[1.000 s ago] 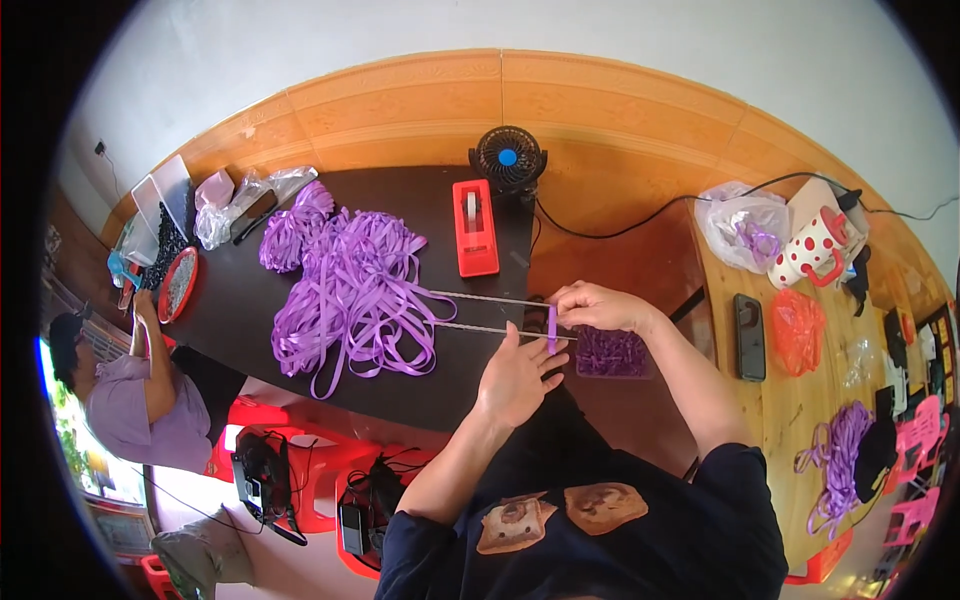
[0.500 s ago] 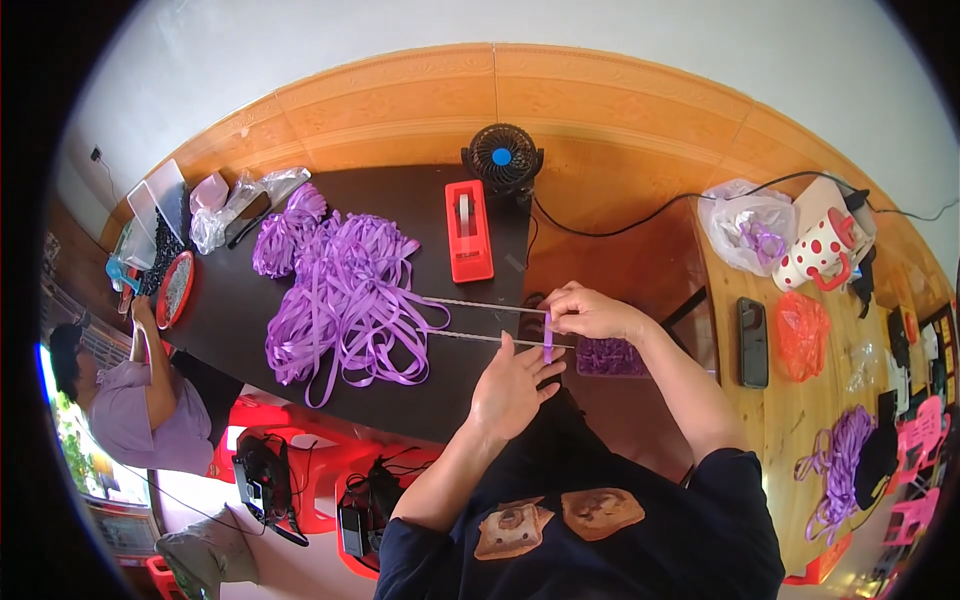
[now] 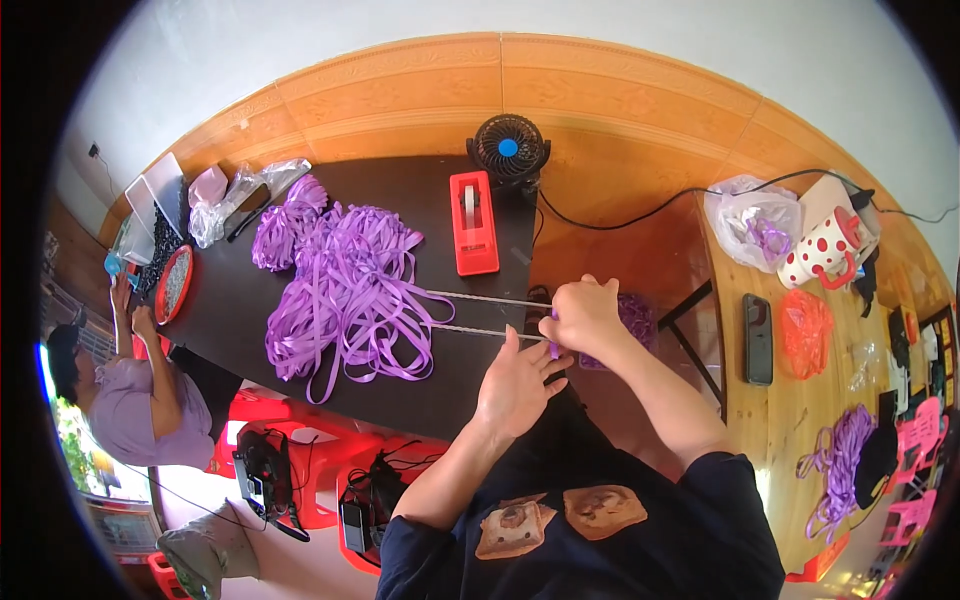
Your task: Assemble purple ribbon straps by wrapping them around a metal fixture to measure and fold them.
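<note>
Two thin parallel metal rods stretch rightward from a big heap of purple ribbon on the dark table. Across their right ends passes a short piece of purple ribbon, mostly hidden by my fingers. My right hand is closed over the rod ends, with the ribbon in its fingers. Just below the rods lies my left hand, palm turned up, its fingers stretched and apart; the fingertips are near the ribbon, and whether they touch it is hard to make out.
Beyond the rods stand a red tape dispenser and a black fan. On the wooden table at right are a phone, a dotted mug and another ribbon bundle. A person works at far left beside a red tray.
My right hand has moved nearer to me, from the far rod down over the near one, and its fingers have curled in. The left hand has barely shifted.
</note>
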A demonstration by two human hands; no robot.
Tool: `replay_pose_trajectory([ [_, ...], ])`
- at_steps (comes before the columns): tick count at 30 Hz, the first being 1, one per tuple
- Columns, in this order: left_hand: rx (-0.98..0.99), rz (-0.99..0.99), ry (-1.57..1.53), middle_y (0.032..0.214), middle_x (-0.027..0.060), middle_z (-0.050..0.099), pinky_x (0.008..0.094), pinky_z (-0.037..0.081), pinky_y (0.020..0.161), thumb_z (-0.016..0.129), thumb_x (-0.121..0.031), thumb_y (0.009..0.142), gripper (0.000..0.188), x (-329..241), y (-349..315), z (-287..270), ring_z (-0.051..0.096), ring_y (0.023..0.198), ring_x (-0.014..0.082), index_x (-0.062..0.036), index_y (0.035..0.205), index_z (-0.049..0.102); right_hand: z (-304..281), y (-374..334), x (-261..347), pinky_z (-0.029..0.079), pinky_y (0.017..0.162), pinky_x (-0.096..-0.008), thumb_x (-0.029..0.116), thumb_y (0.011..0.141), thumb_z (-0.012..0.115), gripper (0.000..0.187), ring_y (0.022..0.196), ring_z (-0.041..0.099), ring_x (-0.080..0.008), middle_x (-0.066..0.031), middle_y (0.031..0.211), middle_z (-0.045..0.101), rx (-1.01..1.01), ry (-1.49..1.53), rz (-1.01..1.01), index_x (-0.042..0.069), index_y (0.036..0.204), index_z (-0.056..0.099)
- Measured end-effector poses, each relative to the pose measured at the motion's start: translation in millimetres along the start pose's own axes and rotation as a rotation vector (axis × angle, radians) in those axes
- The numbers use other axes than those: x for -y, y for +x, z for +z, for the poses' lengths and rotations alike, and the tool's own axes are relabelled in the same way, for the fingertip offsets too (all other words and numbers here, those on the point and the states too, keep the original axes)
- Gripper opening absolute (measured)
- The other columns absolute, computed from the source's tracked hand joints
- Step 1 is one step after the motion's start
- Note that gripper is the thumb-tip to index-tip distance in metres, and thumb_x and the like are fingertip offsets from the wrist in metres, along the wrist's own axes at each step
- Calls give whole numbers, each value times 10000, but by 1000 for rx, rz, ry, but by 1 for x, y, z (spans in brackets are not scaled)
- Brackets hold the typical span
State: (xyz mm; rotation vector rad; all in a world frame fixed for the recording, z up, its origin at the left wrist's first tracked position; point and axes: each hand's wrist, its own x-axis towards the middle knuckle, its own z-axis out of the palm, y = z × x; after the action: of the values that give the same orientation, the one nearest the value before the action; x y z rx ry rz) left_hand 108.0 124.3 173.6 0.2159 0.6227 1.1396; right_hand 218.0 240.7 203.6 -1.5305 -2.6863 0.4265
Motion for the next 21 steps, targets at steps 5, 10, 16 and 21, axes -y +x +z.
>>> replay_pose_trajectory([
  [5,34,5,10,1314,129,458,432,204,1067,269,-626,930,795,0,-1,3,389,1236,250,46,1345,358,4,-17,19,299,688,-442,224,633,701,138,868,521,-283,-118,743,628,-222,-152,6,99,689,717],
  [10,24,24,18,1271,124,495,408,254,1035,338,-588,929,721,1,3,0,415,1215,242,28,1291,426,14,-22,14,313,689,-450,282,684,702,178,879,521,-286,-122,759,627,-314,-144,67,104,681,717],
  [16,9,18,28,1289,135,500,389,300,971,351,-569,930,689,2,2,-4,432,1198,259,21,1268,461,45,-28,-56,438,722,-292,325,865,649,349,777,598,-150,-78,815,672,-244,1185,111,6,730,688],
  [21,-2,15,27,1344,142,467,394,300,973,339,-570,933,703,1,2,-5,425,1207,269,30,1284,443,61,-31,-68,450,783,-274,351,919,579,374,869,598,-132,-71,892,679,61,1578,90,-6,917,689],
])
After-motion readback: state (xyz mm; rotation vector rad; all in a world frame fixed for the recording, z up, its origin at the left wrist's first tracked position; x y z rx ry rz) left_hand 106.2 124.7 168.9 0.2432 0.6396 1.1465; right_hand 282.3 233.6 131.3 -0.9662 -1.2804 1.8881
